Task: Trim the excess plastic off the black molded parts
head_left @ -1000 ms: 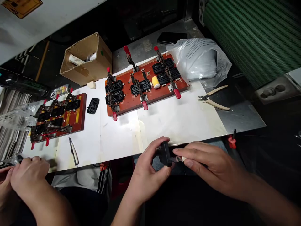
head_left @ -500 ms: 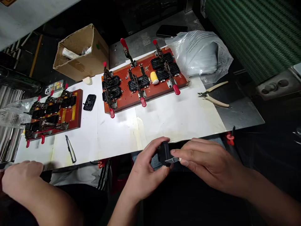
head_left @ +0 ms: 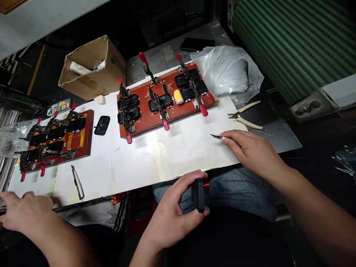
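My left hand [head_left: 174,213] grips a black plastic part [head_left: 198,195] by its edges, thumb below and fingers above, over my lap at the table's front edge. The part is held on edge, so its broad faces are mostly hidden. Off to the right, my right hand [head_left: 246,150] is closed around a utility knife [head_left: 216,136]. Its blade points left over the white table covering, and most of the handle is inside my fingers. Knife and black part are well apart.
Behind stands a red-brown fixture board [head_left: 144,120] with toggle clamps and black parts; a second board [head_left: 88,137] is at left. Pliers [head_left: 241,116], a plastic bag [head_left: 230,72], a cardboard box [head_left: 90,81] and a cutter [head_left: 76,181] lie around. A co-worker's hand [head_left: 27,211] is at far left.
My right hand has moved away from the black part, up and to the right, taking the knife with it. The left hand keeps its hold on the part, slightly lower in view.
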`<state>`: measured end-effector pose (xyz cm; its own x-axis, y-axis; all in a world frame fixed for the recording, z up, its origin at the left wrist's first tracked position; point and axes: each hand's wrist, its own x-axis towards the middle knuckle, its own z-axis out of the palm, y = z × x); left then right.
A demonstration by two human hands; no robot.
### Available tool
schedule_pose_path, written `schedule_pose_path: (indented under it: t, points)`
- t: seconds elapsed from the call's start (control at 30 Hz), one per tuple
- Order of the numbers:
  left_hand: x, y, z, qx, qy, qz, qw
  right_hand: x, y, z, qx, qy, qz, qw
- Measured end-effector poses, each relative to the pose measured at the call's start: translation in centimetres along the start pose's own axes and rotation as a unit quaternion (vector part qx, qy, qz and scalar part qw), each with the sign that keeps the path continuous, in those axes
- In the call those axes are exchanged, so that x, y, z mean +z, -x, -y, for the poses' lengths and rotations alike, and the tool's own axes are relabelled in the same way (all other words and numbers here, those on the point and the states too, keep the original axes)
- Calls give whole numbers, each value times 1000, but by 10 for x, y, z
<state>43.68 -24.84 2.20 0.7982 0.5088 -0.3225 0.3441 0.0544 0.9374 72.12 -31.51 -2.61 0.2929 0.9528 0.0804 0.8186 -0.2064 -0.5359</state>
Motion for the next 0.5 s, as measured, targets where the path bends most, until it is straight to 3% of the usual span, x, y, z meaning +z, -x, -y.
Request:
schedule_pose_path:
  t: [0.1,0.27,0.4,0.5]
  points:
    - [-1,-1,10,-34,33,-67,997,12,-11,-11,-42,28,-10,999]
    - [-23,-24,27,-106,-19,-288,951,27,-26,-13,-67,50,-52,995]
    - [-50,-38,31,-106,-102,-292,945,7,-66,32,-151,13,-49,987]
    - [-65,-36,43,-72,-217,-307,924,-4,-126,81,-145,107,10,984]
